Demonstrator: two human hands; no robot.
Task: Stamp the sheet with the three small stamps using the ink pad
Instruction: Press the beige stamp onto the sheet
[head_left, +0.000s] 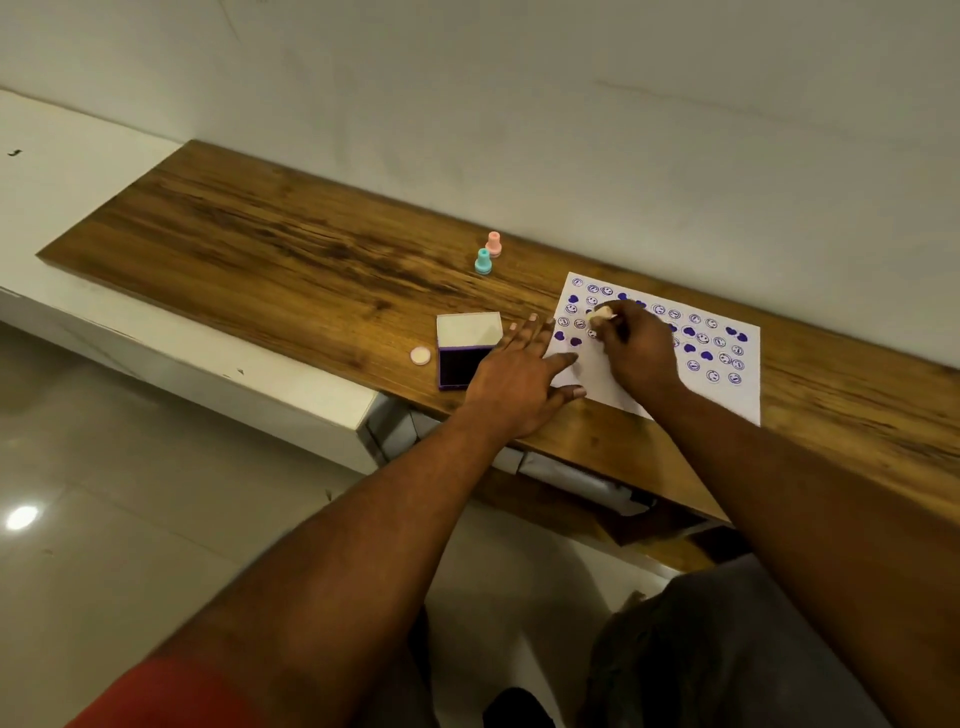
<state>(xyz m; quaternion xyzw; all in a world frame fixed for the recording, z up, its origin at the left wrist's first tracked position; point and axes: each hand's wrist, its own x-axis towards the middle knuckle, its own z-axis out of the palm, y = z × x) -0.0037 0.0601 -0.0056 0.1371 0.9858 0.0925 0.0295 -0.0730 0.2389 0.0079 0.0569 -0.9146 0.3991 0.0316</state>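
Observation:
A white sheet (727, 395) lies on the wooden shelf, covered with several purple smiley and heart prints. My right hand (636, 353) grips a small cream stamp (602, 313) and holds it down on the sheet's left part. My left hand (524, 374) lies flat with fingers spread, on the sheet's left edge. The open ink pad (460, 364), purple with its white lid raised, sits just left of that hand. A teal stamp (483, 261) and a pink stamp (493, 244) stand upright behind the pad.
A small round pink cap (420, 355) lies left of the ink pad. The wooden shelf (260, 249) runs along a white wall and extends far to the left. Its front edge drops to a tiled floor (104, 519).

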